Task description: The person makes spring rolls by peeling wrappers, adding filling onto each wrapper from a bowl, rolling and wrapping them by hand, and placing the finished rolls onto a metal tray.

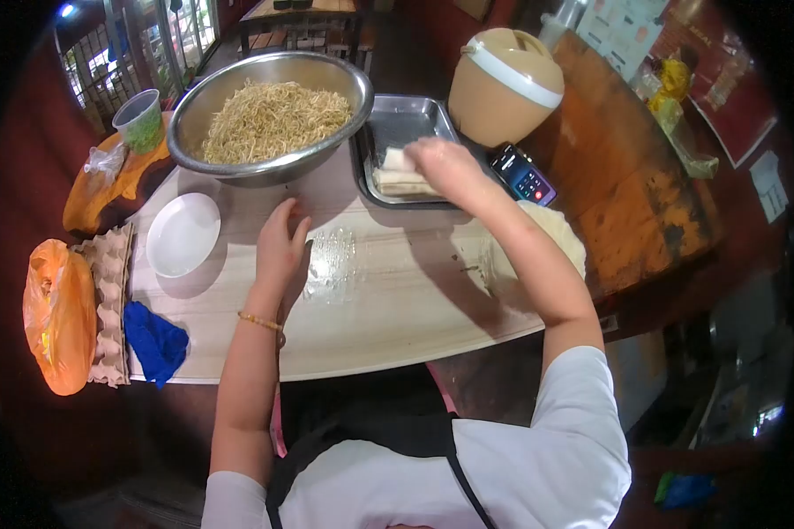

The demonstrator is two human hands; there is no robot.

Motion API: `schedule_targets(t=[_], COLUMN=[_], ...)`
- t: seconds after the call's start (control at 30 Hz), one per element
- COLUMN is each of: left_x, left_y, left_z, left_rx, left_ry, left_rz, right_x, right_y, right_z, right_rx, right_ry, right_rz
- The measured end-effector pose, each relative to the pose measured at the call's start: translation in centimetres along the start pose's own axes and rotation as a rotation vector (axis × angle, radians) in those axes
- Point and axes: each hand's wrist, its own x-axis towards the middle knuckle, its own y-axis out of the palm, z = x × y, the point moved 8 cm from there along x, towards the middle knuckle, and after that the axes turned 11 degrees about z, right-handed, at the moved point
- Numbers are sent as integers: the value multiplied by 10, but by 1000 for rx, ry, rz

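Observation:
My right hand [443,167] reaches over a metal tray [412,115], its fingers closed on a pale wrapped roll [398,160]. Beneath that roll, more pale rolls [404,183] lie at the tray's near end. My left hand [282,236] hovers or rests at the middle of the pale table [379,309], fingers apart and holding nothing, beside a wet patch. A stack of thin round wrappers [551,231] lies partly behind my right forearm. Behind my left hand is a large steel bowl [183,145] of bean sprouts [278,119].
A white plate [183,234], blue cloth [154,342], egg carton [108,309] and orange bag [59,317] are on the left. A plastic cup [139,122] stands at the back left. Right of the tray are a beige jug [505,88] and a phone [525,176].

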Motion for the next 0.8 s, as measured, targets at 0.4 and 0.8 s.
schedule_targets(t=[0.4,0.8], left_x=[0,0], left_y=[3,6], left_z=[-4,-12], left_rx=[72,76], left_ry=[-11,18], left_rz=[45,76], right_x=[85,84], right_y=[100,101], right_z=[-93,-77], right_rx=[576,659], right_ry=[-8,-104], right_rz=[446,518])
